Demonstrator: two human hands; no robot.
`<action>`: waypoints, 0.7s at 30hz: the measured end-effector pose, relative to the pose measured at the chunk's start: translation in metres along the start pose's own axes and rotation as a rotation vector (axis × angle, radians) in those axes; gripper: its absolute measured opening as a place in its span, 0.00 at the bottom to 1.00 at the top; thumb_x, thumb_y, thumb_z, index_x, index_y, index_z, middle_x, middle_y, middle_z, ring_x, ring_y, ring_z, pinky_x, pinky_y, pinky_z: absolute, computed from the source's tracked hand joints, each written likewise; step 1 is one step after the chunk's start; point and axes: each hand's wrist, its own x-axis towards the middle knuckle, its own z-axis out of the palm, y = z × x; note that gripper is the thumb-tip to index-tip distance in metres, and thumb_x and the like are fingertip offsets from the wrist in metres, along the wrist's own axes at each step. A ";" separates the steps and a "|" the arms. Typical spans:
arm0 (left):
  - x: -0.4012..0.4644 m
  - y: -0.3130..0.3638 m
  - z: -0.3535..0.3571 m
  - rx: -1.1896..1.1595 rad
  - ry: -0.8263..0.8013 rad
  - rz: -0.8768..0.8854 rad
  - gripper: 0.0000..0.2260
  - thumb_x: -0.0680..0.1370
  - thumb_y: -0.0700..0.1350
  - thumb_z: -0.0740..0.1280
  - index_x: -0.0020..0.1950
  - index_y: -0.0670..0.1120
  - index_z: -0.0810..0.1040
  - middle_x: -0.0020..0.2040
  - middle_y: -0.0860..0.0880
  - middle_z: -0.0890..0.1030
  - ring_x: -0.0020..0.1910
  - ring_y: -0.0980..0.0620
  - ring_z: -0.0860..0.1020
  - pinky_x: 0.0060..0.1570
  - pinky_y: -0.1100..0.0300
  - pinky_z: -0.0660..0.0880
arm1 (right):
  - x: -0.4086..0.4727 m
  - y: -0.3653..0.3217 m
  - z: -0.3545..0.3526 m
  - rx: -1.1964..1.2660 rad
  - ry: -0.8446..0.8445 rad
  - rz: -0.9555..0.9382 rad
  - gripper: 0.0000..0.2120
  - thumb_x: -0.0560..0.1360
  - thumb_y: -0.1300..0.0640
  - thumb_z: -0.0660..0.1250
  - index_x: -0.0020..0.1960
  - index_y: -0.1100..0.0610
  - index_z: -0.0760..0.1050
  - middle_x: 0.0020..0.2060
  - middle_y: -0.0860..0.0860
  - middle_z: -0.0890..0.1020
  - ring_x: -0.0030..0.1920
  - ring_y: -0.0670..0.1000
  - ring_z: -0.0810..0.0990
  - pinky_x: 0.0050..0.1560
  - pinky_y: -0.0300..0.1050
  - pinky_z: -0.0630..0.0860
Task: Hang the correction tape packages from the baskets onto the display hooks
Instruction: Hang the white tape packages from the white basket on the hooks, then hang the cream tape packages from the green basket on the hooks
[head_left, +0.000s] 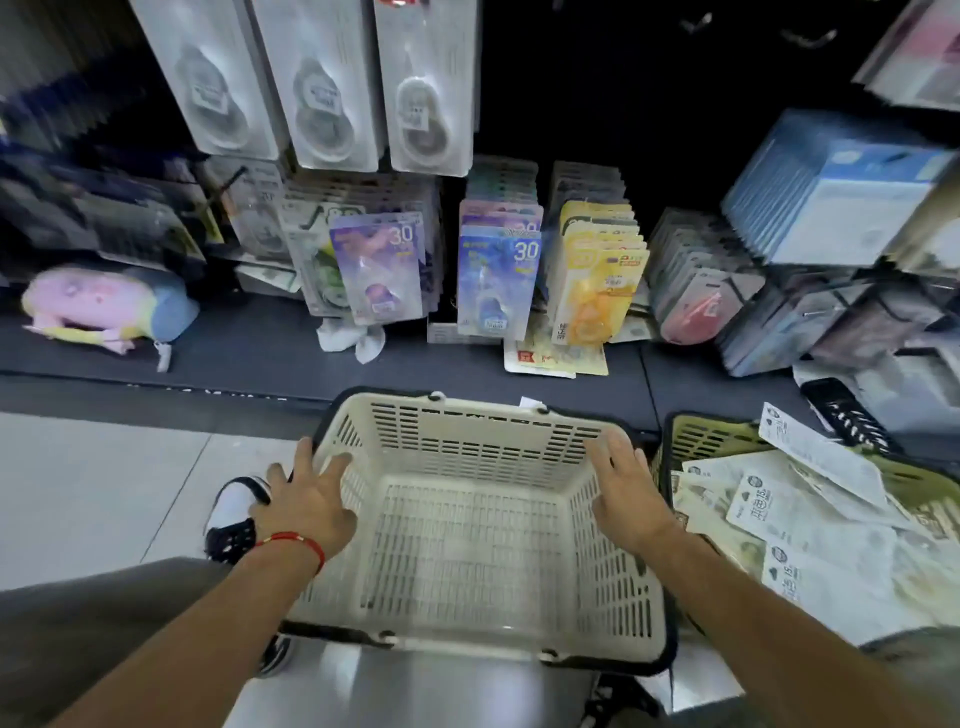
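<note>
Both bare forearms reach forward and down over the empty cream slotted plastic basket (467, 525), which serves as the landmark here. The left hand (306, 504), a red cord bracelet (293, 543) on its wrist, hovers at the basket's left wall with fingers spread and slightly curled, palm down, gripping nothing; whether the fingertips touch the rim cannot be told. The right hand (626, 493) is flat and open over the basket's right wall, fingers together and pointing away from the person, also holding nothing.

Just right of the cream basket sits a yellow-green slotted plastic basket (706, 436) heaped with white carded correction tape packages (789, 525); their print is mostly blurred, though "15" shows on 1 card.

Beyond the cream basket, on the dark shelf (249, 348), hang rows of coloured carded packages: a purple card (382, 265) and a blue card (496, 280) each marked "30", and a yellow card (592, 291) whose writing is too small to read. Above those hang 3 white blister packs (311, 83) with grey dispensers, labels unreadable. Far left of the basket on the shelf lies a pink, yellow and blue plush toy (104, 306). Left of the basket, on the pale floor, a dark-and-white shoe (234, 514) shows beside the left hand.
</note>
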 end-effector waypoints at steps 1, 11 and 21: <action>-0.007 -0.011 0.014 -0.057 -0.004 -0.029 0.36 0.79 0.45 0.69 0.83 0.60 0.57 0.86 0.48 0.42 0.79 0.34 0.59 0.72 0.36 0.70 | -0.007 -0.002 0.008 0.068 0.103 0.018 0.37 0.79 0.63 0.64 0.84 0.59 0.51 0.84 0.57 0.47 0.85 0.57 0.44 0.84 0.57 0.45; -0.016 -0.071 0.040 -0.246 0.284 -0.001 0.38 0.74 0.27 0.64 0.82 0.50 0.64 0.80 0.38 0.64 0.71 0.30 0.72 0.68 0.33 0.73 | -0.026 -0.018 0.023 0.631 0.336 0.302 0.39 0.78 0.72 0.64 0.85 0.57 0.53 0.79 0.60 0.65 0.77 0.60 0.67 0.75 0.54 0.68; -0.119 0.045 0.089 -0.043 -0.190 0.373 0.40 0.79 0.63 0.62 0.86 0.51 0.49 0.82 0.45 0.64 0.76 0.40 0.69 0.72 0.42 0.69 | -0.031 -0.117 0.010 1.375 -0.355 -0.045 0.23 0.85 0.55 0.66 0.76 0.41 0.67 0.70 0.38 0.75 0.68 0.47 0.76 0.65 0.50 0.77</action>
